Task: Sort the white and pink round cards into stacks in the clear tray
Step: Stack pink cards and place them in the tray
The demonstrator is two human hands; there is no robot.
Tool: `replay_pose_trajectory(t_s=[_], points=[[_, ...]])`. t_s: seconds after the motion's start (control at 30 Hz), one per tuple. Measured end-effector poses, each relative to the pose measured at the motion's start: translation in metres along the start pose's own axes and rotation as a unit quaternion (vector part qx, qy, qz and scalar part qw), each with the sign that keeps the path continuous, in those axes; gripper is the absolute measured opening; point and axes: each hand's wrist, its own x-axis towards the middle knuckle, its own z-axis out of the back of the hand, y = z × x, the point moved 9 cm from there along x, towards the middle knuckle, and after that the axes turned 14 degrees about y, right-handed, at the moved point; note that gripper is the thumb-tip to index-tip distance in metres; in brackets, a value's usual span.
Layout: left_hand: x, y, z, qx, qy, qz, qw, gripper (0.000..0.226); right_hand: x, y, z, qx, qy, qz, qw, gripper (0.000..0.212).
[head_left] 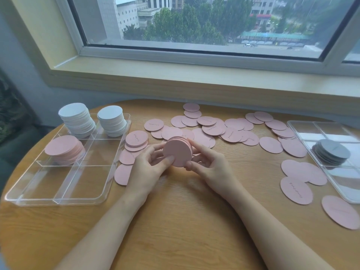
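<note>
Both hands meet over the middle of the wooden table [175, 221], just right of the clear tray [58, 199]. Between them stands a small pack of pink round cards [177, 151], held on edge with its flat face toward the person. The left hand [150, 164] grasps the pack's left rim, thumb across the front and fingers curled behind. The right hand [209, 164] pinches the right rim the same way.

In the clear tray, 2 stacks of white cards [77, 118] fill the 2 far compartments, and 1 stack of pink cards [64, 150] sits in the middle-left compartment. The other compartments look bare.

Loose pink cards [214, 127] lie scattered beyond and to the right of the tray, some touching its right wall. A second clear tray [303, 129] at the table's right edge holds a grey-looking stack [332, 153].
</note>
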Motion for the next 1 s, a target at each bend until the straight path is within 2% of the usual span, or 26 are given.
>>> replay_pose_trajectory(t_s=[0.1, 0.27, 0.4, 0.5, 1.0], points=[[0.001, -0.003, 0.000, 0.026, -0.002, -0.015, 1.000, 0.042, 0.000, 0.002, 0.001, 0.018, 0.007, 0.007, 1.000, 0.064], [-0.002, -0.009, -0.004, 0.074, 0.010, -0.023, 0.997, 0.064, 0.000, 0.002, 0.001, -0.003, 0.010, 0.003, 1.000, 0.060], [-0.002, -0.005, -0.009, 0.066, 0.028, -0.006, 0.997, 0.061, -0.002, 0.006, 0.002, -0.085, -0.002, -0.009, 0.996, 0.061], [-0.002, -0.005, -0.009, 0.069, 0.027, -0.005, 0.997, 0.061, -0.001, 0.007, 0.000, -0.105, 0.003, -0.007, 0.994, 0.062], [-0.001, -0.009, -0.010, 0.028, 0.051, -0.004, 0.998, 0.061, -0.001, 0.001, 0.001, -0.006, 0.032, -0.014, 0.999, 0.060]])
